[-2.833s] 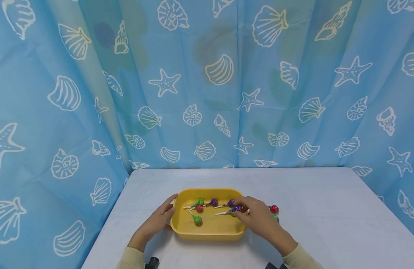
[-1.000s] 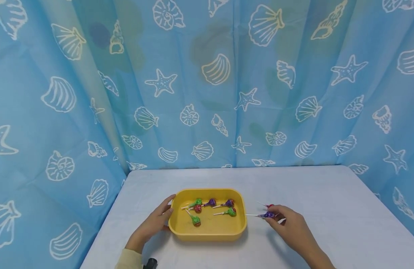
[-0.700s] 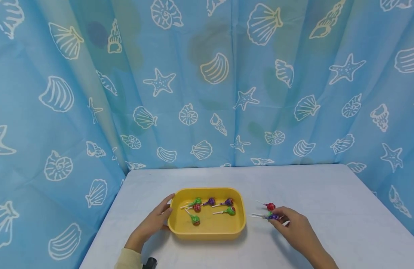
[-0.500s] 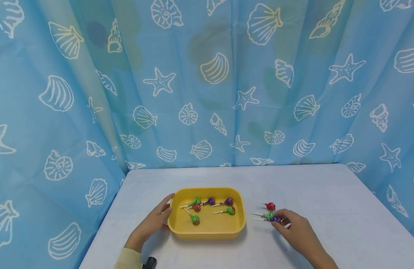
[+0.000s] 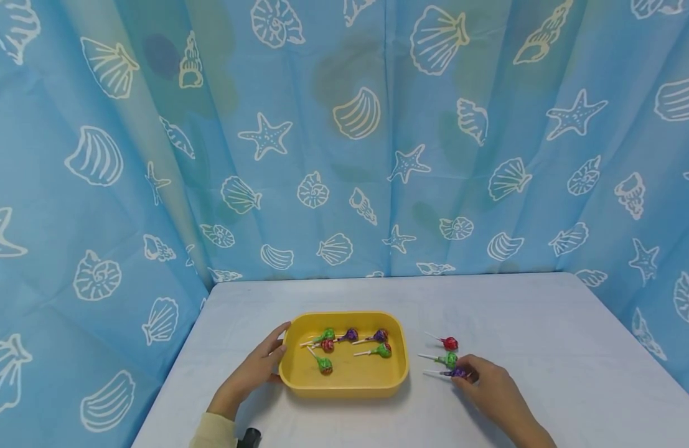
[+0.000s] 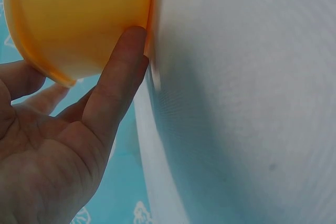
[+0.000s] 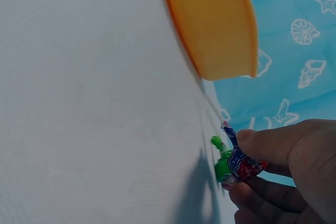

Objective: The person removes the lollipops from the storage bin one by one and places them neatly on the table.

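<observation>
A yellow tray [image 5: 344, 393] holds several wrapped lollipops, green, purple and red. The left hand [image 5: 253, 373] rests against its left end; in the left wrist view the fingers of that hand [image 6: 63, 140] lie along the wall of the tray [image 6: 79, 19]. To the right of the tray, the right hand [image 5: 492, 389] pinches the head of a purple lollipop [image 5: 459, 373] at the table surface. Just behind it lies a green lollipop [image 5: 450, 359], and farther back a red one [image 5: 449, 343]. The right wrist view shows thumb and fingers around the purple wrapper [image 7: 242, 163].
A white cloth covers the table [image 5: 518, 311]. A blue curtain [image 5: 333, 155] with white shell and starfish prints hangs behind it and on the left. A small black object [image 5: 250, 437] shows at the bottom edge near the left sleeve [image 5: 214, 430].
The right hand has carried the purple lollipop from inside the tray to the right, then toward the front of the table, uncovering the red and green ones. The left hand stays at the tray.
</observation>
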{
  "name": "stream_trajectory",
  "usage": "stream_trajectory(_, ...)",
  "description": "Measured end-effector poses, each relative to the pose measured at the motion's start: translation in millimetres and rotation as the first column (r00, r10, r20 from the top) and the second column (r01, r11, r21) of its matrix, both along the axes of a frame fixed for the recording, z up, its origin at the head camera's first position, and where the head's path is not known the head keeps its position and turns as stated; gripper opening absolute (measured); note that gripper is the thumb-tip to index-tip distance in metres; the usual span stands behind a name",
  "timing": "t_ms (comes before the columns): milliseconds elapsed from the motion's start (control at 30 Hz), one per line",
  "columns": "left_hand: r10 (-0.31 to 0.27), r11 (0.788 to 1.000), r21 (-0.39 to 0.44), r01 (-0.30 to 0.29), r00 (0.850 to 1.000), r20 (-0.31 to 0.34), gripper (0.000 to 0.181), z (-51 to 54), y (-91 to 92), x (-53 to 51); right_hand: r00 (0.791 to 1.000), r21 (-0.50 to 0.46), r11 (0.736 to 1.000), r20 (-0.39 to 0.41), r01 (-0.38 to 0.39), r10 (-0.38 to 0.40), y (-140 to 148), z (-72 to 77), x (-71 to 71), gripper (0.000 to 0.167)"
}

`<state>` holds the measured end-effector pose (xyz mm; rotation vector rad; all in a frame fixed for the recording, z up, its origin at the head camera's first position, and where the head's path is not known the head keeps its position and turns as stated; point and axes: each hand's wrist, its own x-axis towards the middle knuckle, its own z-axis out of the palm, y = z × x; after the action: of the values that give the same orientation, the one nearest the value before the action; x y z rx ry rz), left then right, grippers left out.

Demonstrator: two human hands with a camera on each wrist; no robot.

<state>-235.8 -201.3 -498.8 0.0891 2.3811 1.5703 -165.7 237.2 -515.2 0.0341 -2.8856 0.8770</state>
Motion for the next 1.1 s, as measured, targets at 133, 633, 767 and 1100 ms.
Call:
stream_trajectory(133, -0.005, 1.000, 0.002, 0.005, 1.000, 0.000, 0.054, 0.4, 0.8, -0.2, 1.000, 0.028, 1.000, -0.012, 0.008, -0.007, -1.3, -5.3, -1.5, 0.021)
stream_trajectory(633, -0.011, 1.000, 0.018, 0.011, 1.000, -0.003, 0.054, -0.8, 0.2, 0.3, 0.999, 0.074, 0.997, 0.029, 0.030, -0.033, -6.2, -8.6, -6.2, 0.025)
stream_trajectory(767, -0.012, 1.000, 0.014, 0.012, 1.000, 0.002, 0.053, -1.8, 0.0, 0.1, 0.998, 0.075, 0.997, 0.046, 0.033, -0.036, -6.7, -9.5, -7.5, 0.026)
stream_trajectory(1100, -0.023, 0.999, 0.031, 0.023, 1.000, 0.002, 0.054, 0.0, -1.0, 0.9, 0.998, 0.043, 0.998, 0.053, 0.039, -0.041, -6.2, -7.9, -5.5, 0.025)
